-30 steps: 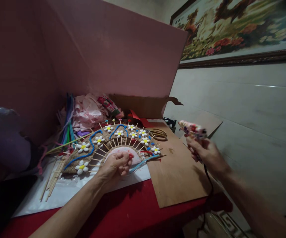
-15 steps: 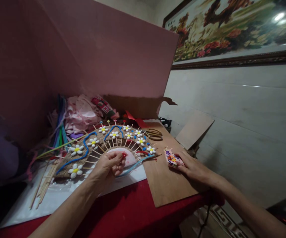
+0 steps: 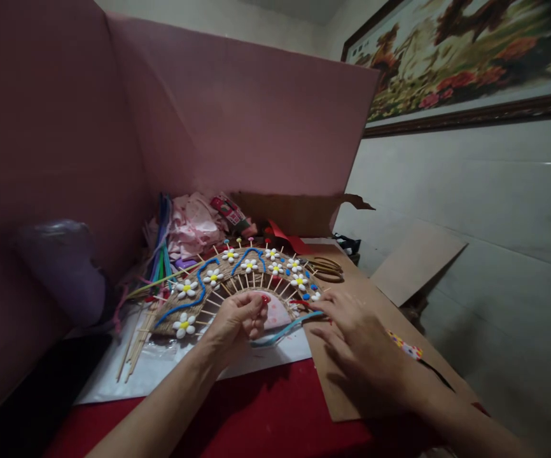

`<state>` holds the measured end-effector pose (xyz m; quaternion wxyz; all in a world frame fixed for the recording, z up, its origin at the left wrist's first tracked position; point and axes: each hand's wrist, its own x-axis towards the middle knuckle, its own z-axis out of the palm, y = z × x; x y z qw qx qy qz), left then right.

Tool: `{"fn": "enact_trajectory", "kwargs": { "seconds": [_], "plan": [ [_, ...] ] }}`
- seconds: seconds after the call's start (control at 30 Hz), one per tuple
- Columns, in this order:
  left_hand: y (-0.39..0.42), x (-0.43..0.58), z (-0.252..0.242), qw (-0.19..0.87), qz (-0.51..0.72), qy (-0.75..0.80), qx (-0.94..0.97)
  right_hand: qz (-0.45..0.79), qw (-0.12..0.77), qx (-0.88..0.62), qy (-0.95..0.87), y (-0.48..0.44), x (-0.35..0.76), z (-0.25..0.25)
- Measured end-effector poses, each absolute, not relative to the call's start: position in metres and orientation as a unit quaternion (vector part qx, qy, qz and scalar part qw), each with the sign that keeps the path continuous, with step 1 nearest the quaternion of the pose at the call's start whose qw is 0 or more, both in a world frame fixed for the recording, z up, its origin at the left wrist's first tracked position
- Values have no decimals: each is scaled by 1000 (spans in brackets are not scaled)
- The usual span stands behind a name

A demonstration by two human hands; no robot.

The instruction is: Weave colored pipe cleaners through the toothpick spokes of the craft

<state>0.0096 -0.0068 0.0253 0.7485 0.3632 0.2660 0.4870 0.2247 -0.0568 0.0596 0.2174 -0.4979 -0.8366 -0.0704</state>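
A fan-shaped craft [image 3: 223,267] of twine and thin sticks lies on the table, with white daisies [image 3: 184,326], blue wavy lines and blue dots on it. My left hand [image 3: 242,318] is closed in a pinch on a small red piece [image 3: 265,299], held over the pale inner part of the fan. My right hand [image 3: 352,334] reaches to the fan's right end, fingers stretched and apart, close to a light blue strip [image 3: 294,326] and a thin red strip [image 3: 299,303]. Whether its fingertips touch them I cannot tell. Beyond that hand lies a flower-patterned item [image 3: 405,345], partly hidden.
Scissors [image 3: 326,268] rest behind the fan on a brown board [image 3: 326,381]. Loose sticks [image 3: 135,346] lie on white paper at left. Crumpled pink wrapping [image 3: 194,226], coloured strips [image 3: 163,235] and red paper [image 3: 287,238] are at the back, before a pink panel [image 3: 247,114].
My right hand has let go of the flower-patterned item and moved left to the fan's right end. The left hand keeps its pinch. The view has shifted left.
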Motion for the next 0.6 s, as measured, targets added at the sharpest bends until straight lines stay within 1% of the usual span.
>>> {"fn": "enact_trajectory", "kwargs": {
  "seconds": [0.1, 0.23, 0.37, 0.47, 0.6],
  "plan": [
    [-1, 2, 30, 738, 512, 258, 357, -49, 209, -468, -857, -44, 191, 55],
    [9, -16, 54, 681, 596, 253, 342, -48, 191, -429, -881, -26, 158, 45],
    [20, -35, 87, 624, 640, 266, 360, -66, 218, -391, -892, -14, 134, 31],
    [34, -53, 103, 569, 656, 315, 383, -71, 252, -369, -892, -9, 127, 17],
    [65, -79, 105, 441, 649, 404, 470, -46, 293, -348, -889, -8, 129, 2]
  ]
}}
